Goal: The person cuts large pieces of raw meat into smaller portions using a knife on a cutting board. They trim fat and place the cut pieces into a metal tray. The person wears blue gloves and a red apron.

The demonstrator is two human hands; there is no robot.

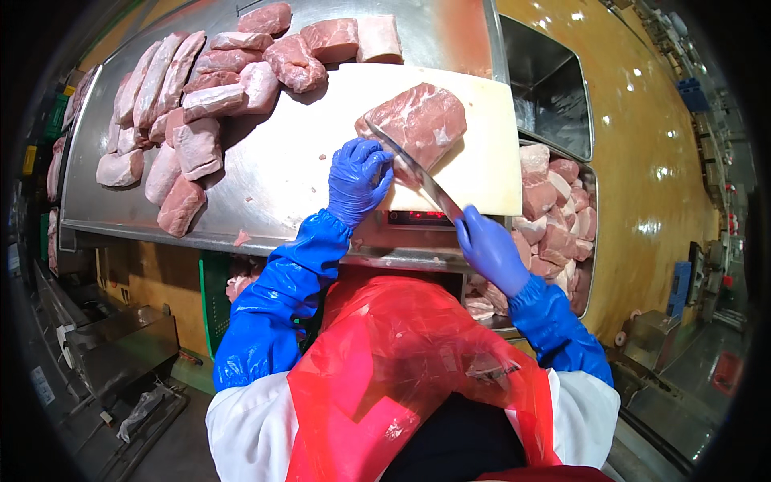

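A large piece of raw meat (430,116) lies on the white cutting board (313,153). My right hand (494,249), in a blue-violet glove, is closed round the handle of a knife (426,181). The long blade slants up and left across the meat's near left part, its tip by the left edge. My left hand (359,178), in a blue glove, is at the near left edge of the meat beside the blade. Its fingers are curled and pressed together; whether they pinch a bit of the meat is hidden.
Several raw meat pieces (197,145) cover the left and back of the steel table (265,205). To the right stand an upper steel bin (554,88) and a bin of cut meat chunks (558,221). A scale with a lit red display (422,218) sits below the board's near edge.
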